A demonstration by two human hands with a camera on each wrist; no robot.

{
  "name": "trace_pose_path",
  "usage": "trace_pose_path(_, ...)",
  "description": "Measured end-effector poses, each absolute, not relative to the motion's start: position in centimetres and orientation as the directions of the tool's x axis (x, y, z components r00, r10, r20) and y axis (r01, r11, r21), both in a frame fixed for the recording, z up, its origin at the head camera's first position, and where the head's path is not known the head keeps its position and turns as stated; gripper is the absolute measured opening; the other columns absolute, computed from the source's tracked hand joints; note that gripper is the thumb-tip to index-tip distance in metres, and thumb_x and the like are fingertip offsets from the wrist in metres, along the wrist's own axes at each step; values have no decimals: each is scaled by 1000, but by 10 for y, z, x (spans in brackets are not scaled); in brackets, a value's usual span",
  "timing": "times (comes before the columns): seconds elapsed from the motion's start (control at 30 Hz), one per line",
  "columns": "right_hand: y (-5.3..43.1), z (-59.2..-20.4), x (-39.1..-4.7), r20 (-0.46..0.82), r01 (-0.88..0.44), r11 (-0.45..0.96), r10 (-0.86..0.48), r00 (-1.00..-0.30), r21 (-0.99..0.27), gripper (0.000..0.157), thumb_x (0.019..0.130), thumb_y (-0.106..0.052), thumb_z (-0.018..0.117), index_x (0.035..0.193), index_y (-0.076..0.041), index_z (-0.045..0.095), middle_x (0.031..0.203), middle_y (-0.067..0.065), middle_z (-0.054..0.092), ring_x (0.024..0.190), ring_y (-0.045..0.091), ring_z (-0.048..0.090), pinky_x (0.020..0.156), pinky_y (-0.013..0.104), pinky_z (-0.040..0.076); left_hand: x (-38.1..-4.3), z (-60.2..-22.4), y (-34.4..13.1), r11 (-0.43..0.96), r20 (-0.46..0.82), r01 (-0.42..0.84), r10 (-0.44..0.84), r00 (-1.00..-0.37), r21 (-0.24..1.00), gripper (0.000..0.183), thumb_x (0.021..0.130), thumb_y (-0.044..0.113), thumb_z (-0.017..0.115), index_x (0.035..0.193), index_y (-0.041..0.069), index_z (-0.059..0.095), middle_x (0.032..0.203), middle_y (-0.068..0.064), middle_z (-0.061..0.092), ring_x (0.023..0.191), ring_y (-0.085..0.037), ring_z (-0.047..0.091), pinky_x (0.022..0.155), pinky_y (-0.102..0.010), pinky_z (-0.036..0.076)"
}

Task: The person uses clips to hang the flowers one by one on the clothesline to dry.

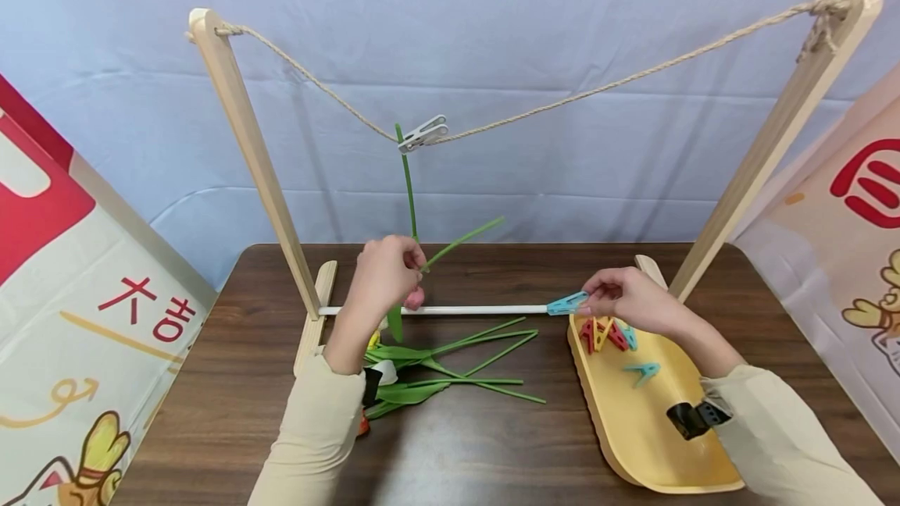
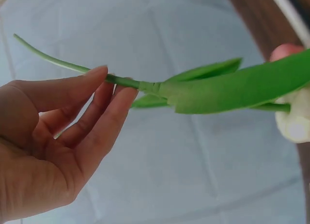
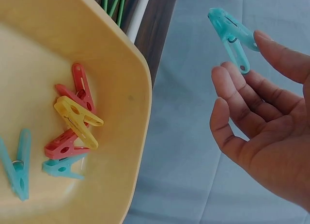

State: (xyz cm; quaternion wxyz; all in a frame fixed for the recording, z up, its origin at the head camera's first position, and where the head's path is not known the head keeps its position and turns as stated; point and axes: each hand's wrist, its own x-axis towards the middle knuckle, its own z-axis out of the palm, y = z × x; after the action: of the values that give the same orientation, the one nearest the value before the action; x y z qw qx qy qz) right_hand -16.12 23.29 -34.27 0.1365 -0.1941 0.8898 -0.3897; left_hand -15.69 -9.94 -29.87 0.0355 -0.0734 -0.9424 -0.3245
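Observation:
My left hand [image 1: 387, 272] pinches the green stem [image 2: 123, 81] of an artificial tulip between thumb and fingertips. Broad leaves [image 2: 232, 90] extend from it in the left wrist view, toward a pale bloom [image 2: 294, 115] and a partly hidden pink one [image 2: 286, 51]. Just behind this hand hangs another green stem [image 1: 408, 186], held to the twine [image 1: 337, 100] by a white clothespin [image 1: 423, 133]. Above the tray's far edge, my right hand [image 1: 629, 299] pinches a light-blue clothespin [image 3: 232, 37] by its handle ends, thumb against fingertips.
A yellow tray [image 1: 668, 459] holds several red, yellow and blue clothespins [image 1: 602, 333]. More tulips [image 1: 436, 381] lie on the brown table [image 1: 478, 451]. Two wooden posts [image 1: 256, 155] carry the sagging twine, with a white rod [image 1: 485, 309] low between them.

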Motion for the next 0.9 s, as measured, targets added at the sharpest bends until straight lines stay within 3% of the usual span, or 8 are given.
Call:
trace_pose_path(0.23, 234, -342, -161, -68, -265, 634, -451, -890, -727, 19, 83, -6, 65, 95, 7, 60, 78, 4, 59, 69, 15, 54, 59, 25, 45, -151, -277, -110, 785, 213, 217, 110, -971, 581, 16, 69, -9, 58, 71, 5, 67, 62, -3, 60, 60, -22, 54, 55, -32, 40)
trace_pose_path(0.47, 232, -332, -164, -49, -305, 667, -455, -889, -680, 17, 82, -4, 66, 94, 5, 60, 78, 3, 59, 71, 16, 55, 60, 26, 46, -149, -266, -112, 767, 205, 191, 80, -975, 612, 14, 72, -8, 61, 74, 5, 67, 66, -4, 61, 65, -23, 55, 60, -33, 42)
trace_pose_path(0.9, 193, -260, -179, 134, -430, 722, -430, -893, -543, 19, 87, -12, 63, 97, 4, 61, 79, 6, 60, 70, 18, 53, 60, 26, 41, -162, -267, -94, 689, 333, 210, -48, -942, 694, 6, 76, -2, 66, 80, 2, 66, 74, -7, 66, 71, -22, 63, 64, -32, 46)
